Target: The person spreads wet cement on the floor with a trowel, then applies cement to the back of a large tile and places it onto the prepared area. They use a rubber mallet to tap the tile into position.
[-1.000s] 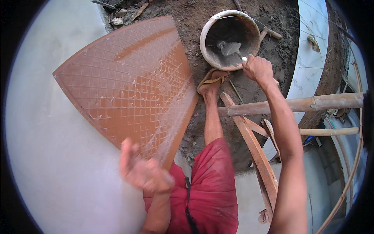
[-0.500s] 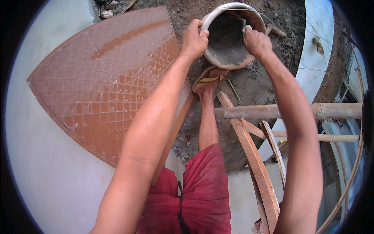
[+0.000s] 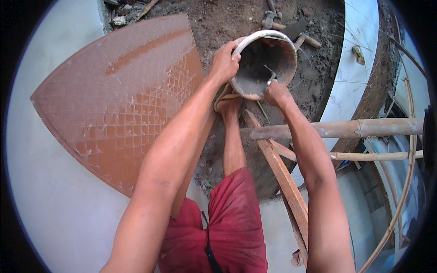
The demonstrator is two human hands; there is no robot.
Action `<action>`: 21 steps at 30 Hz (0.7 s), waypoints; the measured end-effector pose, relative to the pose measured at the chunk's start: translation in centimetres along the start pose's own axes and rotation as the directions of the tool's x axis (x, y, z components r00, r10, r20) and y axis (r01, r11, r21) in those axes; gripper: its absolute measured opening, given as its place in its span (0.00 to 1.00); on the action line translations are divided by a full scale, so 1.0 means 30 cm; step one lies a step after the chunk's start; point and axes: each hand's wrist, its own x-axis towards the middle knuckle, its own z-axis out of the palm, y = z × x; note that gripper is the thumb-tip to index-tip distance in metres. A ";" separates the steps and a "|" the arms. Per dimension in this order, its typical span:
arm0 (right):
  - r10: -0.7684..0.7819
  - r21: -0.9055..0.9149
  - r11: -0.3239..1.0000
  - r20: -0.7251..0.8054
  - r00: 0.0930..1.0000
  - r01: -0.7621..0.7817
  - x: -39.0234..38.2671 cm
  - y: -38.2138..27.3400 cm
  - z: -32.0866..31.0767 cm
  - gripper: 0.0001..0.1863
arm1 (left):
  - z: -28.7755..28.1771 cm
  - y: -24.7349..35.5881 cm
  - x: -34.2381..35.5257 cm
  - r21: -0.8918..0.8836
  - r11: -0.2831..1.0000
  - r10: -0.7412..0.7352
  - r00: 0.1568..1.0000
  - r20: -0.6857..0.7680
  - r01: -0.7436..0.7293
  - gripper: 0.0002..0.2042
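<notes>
A round, mortar-stained bucket (image 3: pixel 288 68) is tipped with its mouth toward me, grey wet-looking mix inside. My left hand (image 3: pixel 224 63) is closed over its left rim. In my right hand (image 3: pixel 278 94), at the near edge of the mouth, is the handle of a trowel (image 3: pixel 271 74). The trowel's bent metal neck points into the bucket, and its blade cannot be made out against the mix. To the left of the bucket leans a large reddish-brown panel (image 3: pixel 123 91) with a raised grid, partly smeared with pale residue.
Beyond the bucket, a hammer (image 3: pixel 268 20) and a dark flat blade (image 3: pixel 295 28) lie on the soil. A bamboo pole (image 3: pixel 337 128) crosses at right, above a wooden board (image 3: pixel 286 177). A white marbled strip (image 3: pixel 348 73) runs along the right. My foot stands just below the bucket.
In the picture the bucket sits lower, exposing the hammer beyond it. My right hand has come from the bucket's right side to its near edge with the trowel. The left hand keeps its grip.
</notes>
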 end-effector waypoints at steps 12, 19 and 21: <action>0.231 0.450 0.872 -0.038 0.972 -0.190 -0.314 -0.120 -0.048 0.24 | 0.000 -0.002 -0.029 -0.155 0.985 -0.042 0.981 0.190 0.072 0.26; 0.166 0.315 0.936 -0.011 0.986 -0.154 -0.324 -0.058 -0.003 0.23 | -0.038 0.111 0.004 0.031 0.990 0.130 0.964 0.232 -0.141 0.24; 0.194 0.280 0.946 -0.077 0.978 -0.165 -0.337 -0.048 -0.072 0.23 | -0.026 0.107 0.011 0.072 0.984 0.136 0.951 0.278 -0.162 0.24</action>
